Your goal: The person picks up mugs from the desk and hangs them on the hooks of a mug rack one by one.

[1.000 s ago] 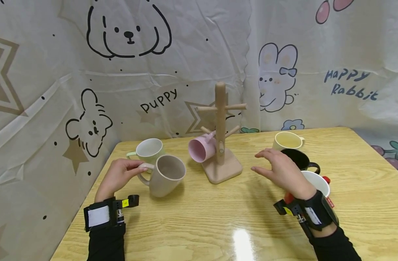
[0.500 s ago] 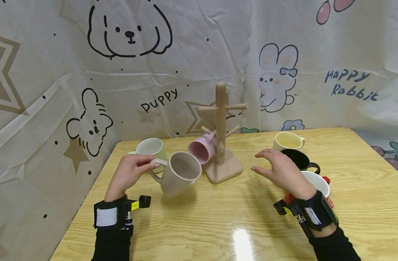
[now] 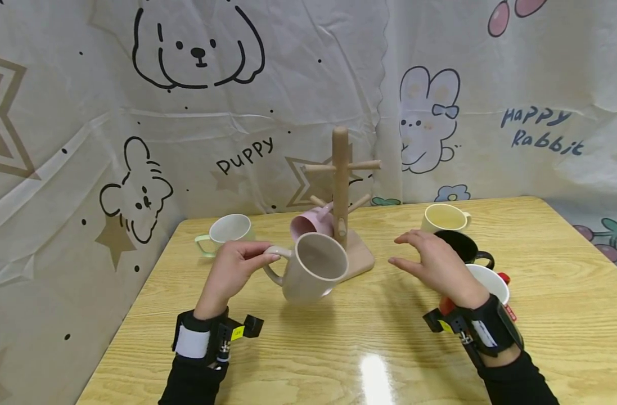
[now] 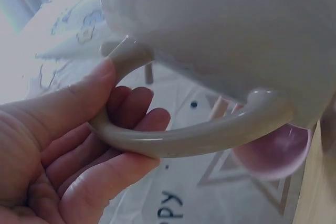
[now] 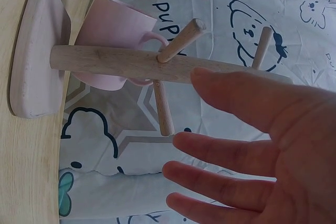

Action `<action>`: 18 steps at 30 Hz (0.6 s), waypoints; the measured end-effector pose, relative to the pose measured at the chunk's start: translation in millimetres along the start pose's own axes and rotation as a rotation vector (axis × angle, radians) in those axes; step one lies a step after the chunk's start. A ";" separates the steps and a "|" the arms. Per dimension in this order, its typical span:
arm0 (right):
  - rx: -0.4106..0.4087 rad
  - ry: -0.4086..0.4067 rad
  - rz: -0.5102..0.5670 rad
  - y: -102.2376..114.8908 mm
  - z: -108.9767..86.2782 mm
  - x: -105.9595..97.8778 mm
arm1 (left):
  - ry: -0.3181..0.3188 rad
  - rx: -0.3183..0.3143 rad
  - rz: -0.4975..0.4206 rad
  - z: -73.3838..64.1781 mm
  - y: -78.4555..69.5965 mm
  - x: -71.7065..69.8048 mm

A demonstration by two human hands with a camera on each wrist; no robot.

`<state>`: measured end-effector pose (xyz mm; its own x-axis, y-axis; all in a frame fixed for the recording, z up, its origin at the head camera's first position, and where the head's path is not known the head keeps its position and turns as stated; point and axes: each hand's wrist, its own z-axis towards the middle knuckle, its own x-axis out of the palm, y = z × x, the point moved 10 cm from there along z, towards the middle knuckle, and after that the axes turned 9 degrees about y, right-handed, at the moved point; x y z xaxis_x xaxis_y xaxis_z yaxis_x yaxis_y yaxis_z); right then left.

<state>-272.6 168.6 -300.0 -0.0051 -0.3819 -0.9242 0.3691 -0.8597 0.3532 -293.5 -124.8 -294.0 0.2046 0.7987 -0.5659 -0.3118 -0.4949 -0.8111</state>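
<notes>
My left hand (image 3: pixel 237 270) pinches the handle of a beige mug (image 3: pixel 308 281), which hangs tilted over the table with its mouth partly toward me. The left wrist view shows thumb and fingers around the mug handle (image 4: pixel 210 140). Behind the mug stands a wooden mug tree (image 3: pixel 341 185), its base partly covered. A pink mug (image 3: pixel 303 222) hangs by its handle from a lower peg, seen more fully as a pink mug (image 5: pixel 113 38) in the right wrist view. My right hand (image 3: pixel 435 264) hovers to the right of the tree, fingers spread, holding nothing.
A pale green mug (image 3: pixel 231 230) stands at the back left. On the right, a yellow mug (image 3: pixel 446 218), a black mug (image 3: pixel 460 246) and a white-and-red mug (image 3: pixel 492 283) stand in a row, partly behind my right hand. A patterned cloth (image 3: pixel 237 112) hangs behind the table.
My left hand has carried the beige mug to the right, from beside the green mug to in front of the mug tree. The right hand has stayed in place.
</notes>
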 end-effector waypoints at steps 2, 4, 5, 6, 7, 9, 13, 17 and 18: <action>0.002 0.002 0.002 -0.1 -0.2 0.0 | -0.003 -0.004 -0.015 0.0 -3.3 5.6; 0.004 0.005 0.005 -0.3 -0.3 0.0 | -0.002 -0.012 -0.022 0.1 -5.2 10.8; 0.005 0.006 0.006 -0.4 -0.4 0.0 | -0.001 -0.018 -0.028 0.0 -5.5 13.0; 0.007 0.008 0.007 -0.5 -0.4 0.1 | 0.006 -0.026 -0.036 0.1 -5.0 15.5; 0.008 0.010 0.009 -0.6 -0.5 0.2 | 0.016 -0.038 -0.047 -0.1 -4.1 17.9; 0.010 0.012 0.010 -0.6 -0.3 0.4 | 0.041 -0.076 -0.087 -0.5 0.0 22.8; 0.012 0.018 0.010 0.3 0.5 0.4 | 0.135 -0.144 -0.230 -0.9 9.2 34.9; 0.017 0.020 0.010 1.1 0.7 0.1 | 0.252 -0.141 -0.359 1.1 11.5 48.7; 0.020 0.020 0.010 1.2 0.5 0.0 | 0.275 -0.132 -0.374 1.4 10.7 51.4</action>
<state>-272.6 167.4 -299.5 0.0175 -0.3841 -0.9231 0.3502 -0.8624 0.3655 -287.6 -88.5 -331.6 0.5235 0.8190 -0.2351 -0.0529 -0.2442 -0.9683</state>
